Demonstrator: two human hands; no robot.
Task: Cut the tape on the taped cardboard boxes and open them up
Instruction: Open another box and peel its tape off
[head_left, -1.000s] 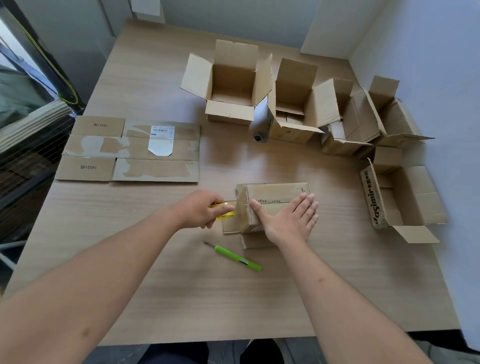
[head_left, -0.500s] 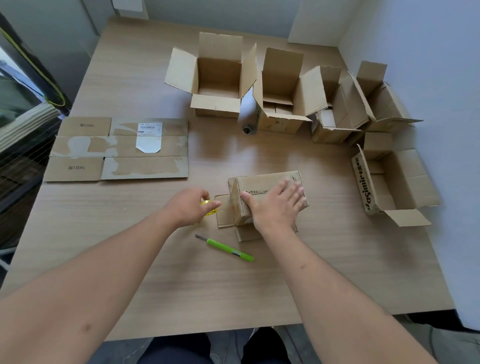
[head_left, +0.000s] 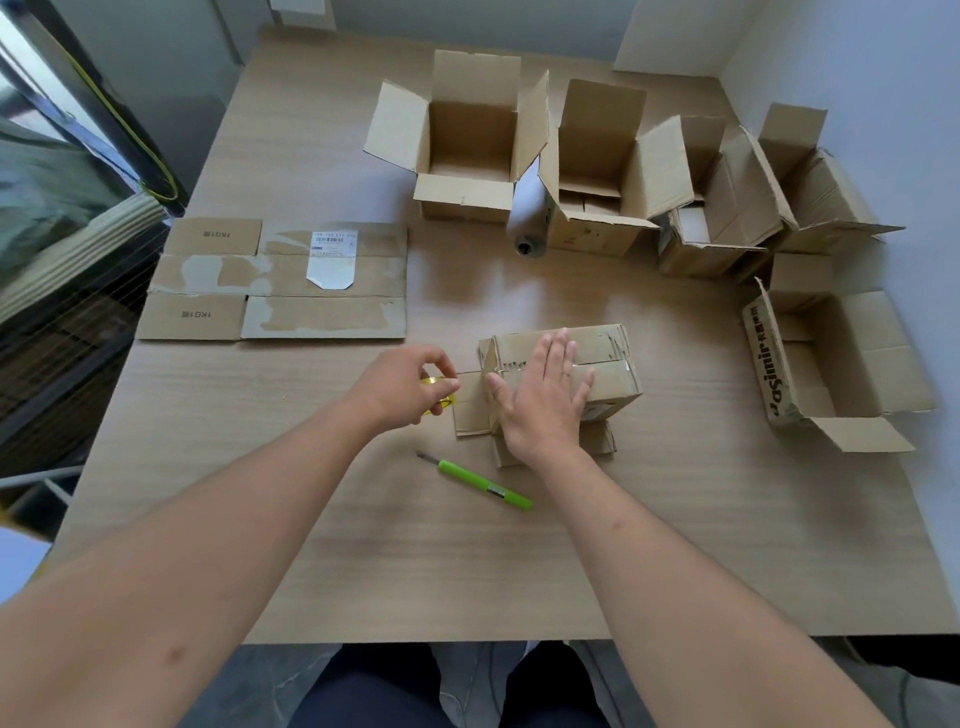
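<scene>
Brown box (head_left: 597, 379); green cutter (head_left: 478, 480); yellow tape roll (head_left: 434, 387); wood-grain table (head_left: 467, 571).

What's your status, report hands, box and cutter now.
Left hand pinching a yellow tape roll beside the box. Right hand flat on the cardboard box, top flaps closed. Green cutter lying untouched on the table. Nothing in the way.

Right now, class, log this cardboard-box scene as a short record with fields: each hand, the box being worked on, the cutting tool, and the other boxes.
left hand: left hand pinches a yellow tape roll just left of the small box
right hand: right hand lies flat, fingers straight, pressing on the small box
small box: top flaps closed, side and near flaps splayed on the table
cutter: green cutter lies untouched on the table, nearer than the box
other boxes: open boxes along the far and right sides; flattened carton at left
</scene>
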